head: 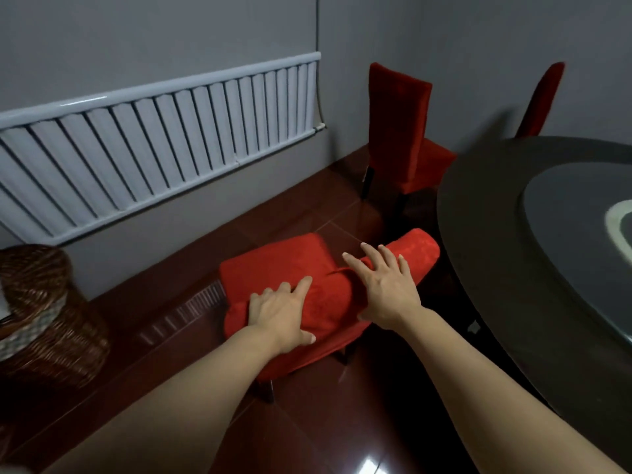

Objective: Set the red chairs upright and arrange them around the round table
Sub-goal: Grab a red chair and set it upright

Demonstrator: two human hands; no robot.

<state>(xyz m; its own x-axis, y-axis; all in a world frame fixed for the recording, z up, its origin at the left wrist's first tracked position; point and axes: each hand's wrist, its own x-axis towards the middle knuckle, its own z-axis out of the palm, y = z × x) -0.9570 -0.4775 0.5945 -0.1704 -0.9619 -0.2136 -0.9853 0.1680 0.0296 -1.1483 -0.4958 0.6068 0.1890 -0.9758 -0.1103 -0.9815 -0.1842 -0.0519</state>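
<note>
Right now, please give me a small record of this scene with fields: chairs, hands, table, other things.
fallen chair: red chair lies tipped over on the floor, beside the round table
upright chairs: two, one near the wall, one behind the table
left hand: rests on the fallen chair, fingers curled over its edge
right hand: open, over the backrest
other: radiator, wicker basket

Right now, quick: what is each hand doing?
Left hand: resting on the tipped red chair, fingers partly bent over its edge; a firm grip cannot be told.
Right hand: open, fingers spread, on the chair's back.
</note>
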